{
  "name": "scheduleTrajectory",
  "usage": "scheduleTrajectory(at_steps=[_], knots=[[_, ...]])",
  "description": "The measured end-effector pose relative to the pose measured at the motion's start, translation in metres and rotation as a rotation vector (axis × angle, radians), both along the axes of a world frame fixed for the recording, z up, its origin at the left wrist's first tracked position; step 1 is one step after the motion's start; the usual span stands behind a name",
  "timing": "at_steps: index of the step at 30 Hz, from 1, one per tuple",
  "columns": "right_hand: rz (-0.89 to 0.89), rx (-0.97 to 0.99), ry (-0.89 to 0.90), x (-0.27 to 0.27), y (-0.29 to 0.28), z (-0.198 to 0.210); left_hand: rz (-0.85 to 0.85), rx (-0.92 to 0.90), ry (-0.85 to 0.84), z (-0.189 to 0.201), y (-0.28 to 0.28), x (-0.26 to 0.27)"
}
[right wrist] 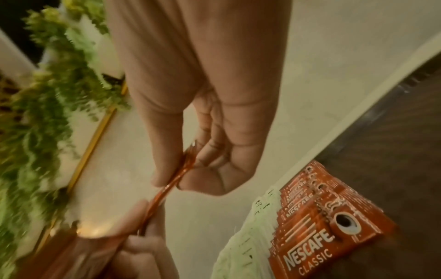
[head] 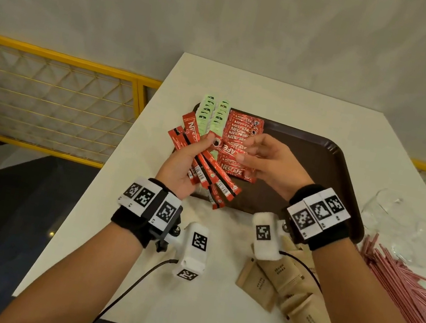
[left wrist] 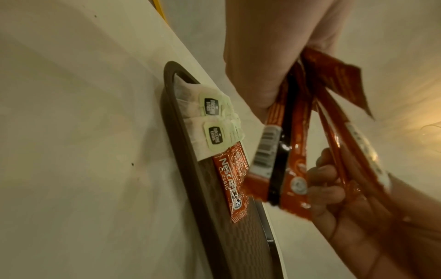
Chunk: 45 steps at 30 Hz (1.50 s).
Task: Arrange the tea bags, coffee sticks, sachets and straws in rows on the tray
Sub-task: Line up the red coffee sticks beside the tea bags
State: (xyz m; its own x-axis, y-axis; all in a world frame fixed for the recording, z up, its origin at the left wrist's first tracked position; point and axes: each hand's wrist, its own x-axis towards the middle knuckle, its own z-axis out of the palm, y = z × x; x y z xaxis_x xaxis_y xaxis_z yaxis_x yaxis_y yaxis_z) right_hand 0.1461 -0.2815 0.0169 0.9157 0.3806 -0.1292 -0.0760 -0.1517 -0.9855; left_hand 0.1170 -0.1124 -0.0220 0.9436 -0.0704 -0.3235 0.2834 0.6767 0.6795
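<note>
My left hand [head: 196, 155] grips a fan of several red coffee sticks [head: 206, 170] over the near left corner of the brown tray [head: 325, 164]. My right hand [head: 243, 151] pinches the top end of one red stick [right wrist: 177, 176] from that fan between thumb and fingers [right wrist: 164, 169]. In the left wrist view the held sticks [left wrist: 281, 160] hang above the tray rim [left wrist: 171, 132]. On the tray's left end lie rows of green-tagged tea bags [head: 211, 115] and overlapping red coffee sachets [head: 242, 132].
Brown paper sugar sachets [head: 283, 287] lie loose on the white table [head: 209, 303] near me. A heap of pink straws [head: 406, 286] spreads at the right edge, with clear glassware [head: 394, 222] behind it. A yellow railing [head: 54, 56] runs to the left.
</note>
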Motion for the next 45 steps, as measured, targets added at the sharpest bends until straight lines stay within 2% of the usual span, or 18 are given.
scheduleTrajectory(at_steps=[3, 5, 7, 9, 11, 16, 20, 23, 27, 30, 32, 36, 39, 43, 45], knots=[[0.034, 0.067, 0.12, 0.002, -0.008, 0.003, 0.0, 0.002, -0.002, 0.001, 0.0, -0.002], [0.064, 0.043, 0.171, 0.002, -0.012, 0.005, 0.005, 0.032, 0.008, 0.001, 0.001, -0.003], [0.125, -0.126, 0.084, 0.001, -0.009, 0.007, -0.014, 0.097, 0.005, 0.001, 0.0, -0.003], [0.179, -0.346, -0.093, -0.002, -0.001, 0.01, -0.059, 0.177, -0.022, 0.005, -0.004, -0.003], [0.154, -0.384, -0.159, -0.001, 0.006, 0.012, -0.066, 0.235, -0.053, 0.011, -0.007, -0.005], [-0.064, -0.031, 0.075, 0.004, 0.002, 0.01, -0.021, 0.285, -0.09, 0.011, -0.003, -0.008], [-0.192, 0.297, 0.209, 0.0, 0.005, 0.011, -0.113, 0.357, -0.073, 0.004, -0.006, -0.014], [-0.222, 0.319, 0.183, -0.001, 0.006, 0.007, -0.107, 0.373, -0.062, 0.003, -0.009, -0.014], [-0.154, 0.293, 0.2, -0.005, -0.001, 0.007, -0.046, 0.344, 0.014, 0.004, -0.004, -0.008], [-0.102, 0.19, 0.199, -0.006, -0.015, 0.007, -0.064, 0.313, 0.019, 0.005, 0.001, -0.006], [-0.045, 0.053, 0.178, -0.005, -0.024, 0.009, -0.061, 0.321, 0.027, 0.006, 0.001, -0.006], [0.07, -0.383, -0.051, 0.001, -0.027, 0.019, -0.036, 0.378, 0.028, 0.005, -0.002, -0.006], [0.174, -0.561, -0.169, 0.006, -0.018, 0.025, -0.006, 0.378, 0.022, 0.005, -0.008, -0.008], [0.159, -0.713, -0.182, 0.018, -0.017, 0.018, 0.148, 0.265, 0.037, 0.002, 0.002, -0.01], [0.165, -0.816, -0.188, 0.024, -0.016, 0.01, 0.168, 0.198, 0.038, -0.001, 0.011, -0.01]])
